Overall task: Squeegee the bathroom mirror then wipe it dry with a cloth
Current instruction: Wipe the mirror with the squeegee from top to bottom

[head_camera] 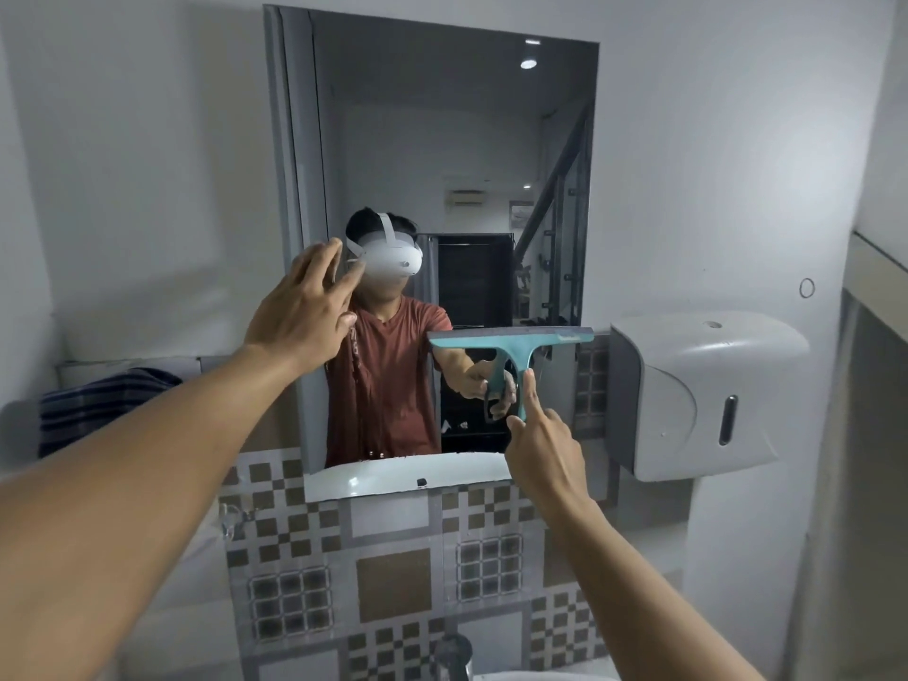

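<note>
Head view: squeegee [511,342] sat against mirror [457,164] near its lower right edge, blade level. Looked light, stiff plastic with soft rubber lip; best gripped low on handle. Right hand [538,444] pinched that handle, forefinger along it. Left hand [304,312] spread wide, empty, near left edge. Couldn't tell wetness; possible cloth [105,405] blurred.

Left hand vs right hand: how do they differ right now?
The left hand is empty, fingers spread open by the mirror's left edge; the right hand grips the teal squeegee by its handle, index finger extended along it. The left hand sits higher, the right hand lower, toward the mirror's right side. Both arms are bare and reach toward the mirror.
</note>
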Demonstrator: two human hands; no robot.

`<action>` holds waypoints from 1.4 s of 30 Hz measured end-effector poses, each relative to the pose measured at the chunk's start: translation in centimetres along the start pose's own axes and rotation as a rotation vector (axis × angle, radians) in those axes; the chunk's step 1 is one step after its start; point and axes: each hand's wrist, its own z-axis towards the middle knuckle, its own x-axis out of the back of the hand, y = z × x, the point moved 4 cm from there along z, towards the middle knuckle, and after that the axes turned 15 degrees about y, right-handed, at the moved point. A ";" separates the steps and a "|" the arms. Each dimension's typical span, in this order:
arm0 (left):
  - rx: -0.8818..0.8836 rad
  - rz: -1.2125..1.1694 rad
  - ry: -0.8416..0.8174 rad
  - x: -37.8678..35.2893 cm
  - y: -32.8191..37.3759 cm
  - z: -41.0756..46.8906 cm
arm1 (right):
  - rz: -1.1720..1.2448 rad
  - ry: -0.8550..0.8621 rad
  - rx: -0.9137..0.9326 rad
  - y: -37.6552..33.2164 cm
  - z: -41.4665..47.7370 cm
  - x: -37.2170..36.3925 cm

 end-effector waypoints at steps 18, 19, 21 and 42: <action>-0.025 0.030 -0.010 0.1 -1.4 1.6 | 0.483 -0.049 -0.284 -8.0 -4.6 -4.0; -0.022 0.017 -0.018 -0.1 -1.1 1.7 | 0.495 -0.059 -0.286 -8.2 -5.0 -4.2; -0.011 0.009 -0.048 -0.4 -0.3 1.6 | 0.520 -0.088 -0.272 -8.4 -6.2 -4.4; -0.016 0.083 -0.047 0.6 -1.6 1.5 | 0.089 -0.129 0.257 -8.8 -9.1 -6.2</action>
